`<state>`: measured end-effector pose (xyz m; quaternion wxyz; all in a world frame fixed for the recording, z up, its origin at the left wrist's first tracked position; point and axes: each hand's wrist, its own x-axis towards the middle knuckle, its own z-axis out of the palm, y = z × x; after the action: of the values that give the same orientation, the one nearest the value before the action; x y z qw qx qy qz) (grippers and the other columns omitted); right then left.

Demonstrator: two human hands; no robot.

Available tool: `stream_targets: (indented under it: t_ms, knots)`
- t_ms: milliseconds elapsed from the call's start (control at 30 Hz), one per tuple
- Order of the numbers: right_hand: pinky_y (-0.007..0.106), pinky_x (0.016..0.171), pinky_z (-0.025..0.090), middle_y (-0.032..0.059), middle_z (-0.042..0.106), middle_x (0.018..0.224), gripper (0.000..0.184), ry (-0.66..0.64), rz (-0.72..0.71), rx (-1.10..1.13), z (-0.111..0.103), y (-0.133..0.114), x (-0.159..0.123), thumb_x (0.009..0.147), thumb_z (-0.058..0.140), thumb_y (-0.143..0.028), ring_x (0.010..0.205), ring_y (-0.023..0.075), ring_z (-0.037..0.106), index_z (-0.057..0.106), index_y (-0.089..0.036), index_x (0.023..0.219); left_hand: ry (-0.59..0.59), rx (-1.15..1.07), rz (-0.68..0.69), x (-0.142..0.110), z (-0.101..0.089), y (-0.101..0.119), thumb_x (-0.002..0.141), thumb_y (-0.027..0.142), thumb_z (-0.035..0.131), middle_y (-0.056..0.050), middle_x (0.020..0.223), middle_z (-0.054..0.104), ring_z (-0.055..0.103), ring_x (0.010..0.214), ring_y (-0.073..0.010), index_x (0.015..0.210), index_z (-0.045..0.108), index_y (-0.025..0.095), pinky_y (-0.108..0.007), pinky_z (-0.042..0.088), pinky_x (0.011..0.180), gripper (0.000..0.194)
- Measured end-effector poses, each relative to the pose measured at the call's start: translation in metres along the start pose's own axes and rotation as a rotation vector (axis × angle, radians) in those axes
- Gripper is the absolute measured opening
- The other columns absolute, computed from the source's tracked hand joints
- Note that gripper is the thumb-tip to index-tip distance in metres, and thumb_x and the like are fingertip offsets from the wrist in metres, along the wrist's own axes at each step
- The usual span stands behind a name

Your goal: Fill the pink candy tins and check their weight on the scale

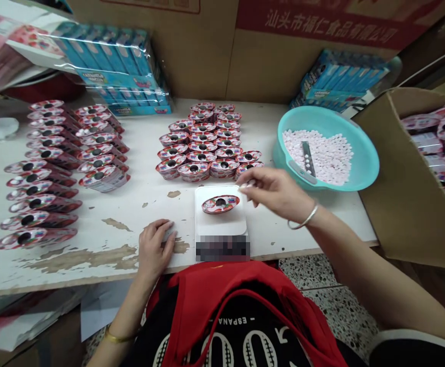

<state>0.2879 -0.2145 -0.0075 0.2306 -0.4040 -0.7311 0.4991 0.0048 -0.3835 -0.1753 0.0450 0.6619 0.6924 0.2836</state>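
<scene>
Two hands, and the fingers?
— Right hand [278,196]: fingertips pinched together on a small pale piece [243,186], just beside the oval candy container [220,204]. Left hand [154,250]: fingers curled, low on the surface [92,204] near the front edge; any grip there impossible to tell.

Container where?
— Flat on the white digital scale [222,225], at the front edge, between both hands.

Around it?
— Rows of matching containers [193,171] behind; pale pink tablets [317,158] in a teal plastic basin [323,114], toward the back right corner.
</scene>
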Motion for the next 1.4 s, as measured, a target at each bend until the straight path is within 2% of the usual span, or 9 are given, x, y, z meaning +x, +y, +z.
stream_targets:
  t_ms: [133,400,567,700,800,933,1067,1267,1400]
  knots:
    - [0.027,0.073,0.046,0.0035,0.065,0.085,0.014,-0.118,-0.098,-0.343,0.033,-0.005,0.006,0.084,0.057,-0.005,0.076,0.0130,0.057,0.066,-0.015,0.089,0.006,-0.014,0.005,-0.001,0.000,0.000,0.090,0.030,0.056,-0.009,0.112,0.063,0.059,0.106,-0.0226,0.112,0.062,0.020,-0.037,0.045,0.090,0.025]
    - [0.031,0.084,0.047,0.0093,0.065,0.098,0.026,-0.193,-0.124,-0.575,0.044,-0.003,0.008,0.088,0.049,-0.003,0.091,0.0178,0.060,0.067,-0.015,0.102,0.003,-0.025,-0.007,-0.002,0.002,-0.003,0.089,0.031,0.056,-0.009,0.113,0.063,0.059,0.107,-0.0227,0.112,0.062,0.021,-0.038,0.044,0.091,0.025]
    - [0.028,0.074,0.049,0.0051,0.066,0.086,0.014,-0.039,-0.098,-0.269,0.033,-0.005,0.009,0.087,0.055,-0.010,0.081,0.0146,0.060,0.066,-0.016,0.094,-0.009,-0.041,-0.029,-0.002,0.001,-0.001,0.089,0.031,0.057,-0.009,0.114,0.063,0.059,0.107,-0.0230,0.111,0.063,0.021,-0.039,0.044,0.092,0.025]
    - [0.022,0.050,0.043,0.0017,0.063,0.075,0.018,0.075,0.125,0.237,0.009,0.005,0.003,0.088,0.062,-0.036,0.060,0.0092,0.054,0.065,-0.018,0.090,-0.017,-0.051,-0.053,-0.002,0.001,0.001,0.088,0.031,0.057,-0.009,0.114,0.063,0.059,0.108,-0.0238,0.111,0.063,0.021,-0.040,0.044,0.092,0.026]
    - [0.023,0.055,0.049,0.0045,0.066,0.085,0.025,0.161,0.253,0.422,-0.007,0.019,-0.007,0.078,0.073,-0.040,0.070,0.0105,0.061,0.065,-0.017,0.085,-0.021,-0.054,-0.057,-0.002,0.001,0.002,0.088,0.031,0.056,-0.009,0.113,0.063,0.058,0.107,-0.0239,0.110,0.063,0.021,-0.040,0.044,0.092,0.025]
    - [0.027,0.065,0.055,0.0067,0.069,0.084,0.032,0.155,0.331,0.432,-0.012,0.032,-0.022,0.071,0.080,-0.037,0.077,0.0152,0.067,0.065,-0.015,0.090,-0.012,-0.045,-0.045,-0.001,0.000,0.003,0.088,0.032,0.057,-0.009,0.112,0.063,0.058,0.107,-0.0237,0.109,0.063,0.021,-0.040,0.044,0.091,0.025]
    - [0.024,0.053,0.051,0.0058,0.070,0.084,0.035,0.137,0.292,0.382,-0.004,0.029,-0.027,0.076,0.076,-0.041,0.067,0.0144,0.068,0.060,-0.017,0.095,-0.005,-0.036,-0.033,0.001,0.001,0.004,0.089,0.032,0.056,-0.009,0.112,0.063,0.058,0.106,-0.0232,0.109,0.063,0.021,-0.038,0.043,0.091,0.025]
    - [0.020,0.043,0.039,0.0031,0.067,0.079,0.029,0.108,0.145,0.255,0.015,0.010,-0.020,0.084,0.067,-0.044,0.054,0.0072,0.056,0.056,-0.018,0.081,-0.019,-0.041,-0.049,-0.002,-0.001,0.003,0.090,0.033,0.055,-0.009,0.112,0.062,0.058,0.107,-0.0230,0.109,0.063,0.020,-0.038,0.043,0.093,0.024]
    - [0.020,0.046,0.037,-0.0011,0.061,0.069,0.029,0.169,0.099,0.260,0.022,0.009,-0.015,0.084,0.067,-0.045,0.051,0.0058,0.048,0.056,-0.018,0.078,0.023,-0.107,-0.064,0.011,-0.009,0.026,0.088,0.039,0.059,-0.011,0.118,0.059,0.056,0.112,-0.0248,0.123,0.055,0.021,-0.041,0.043,0.097,0.040]
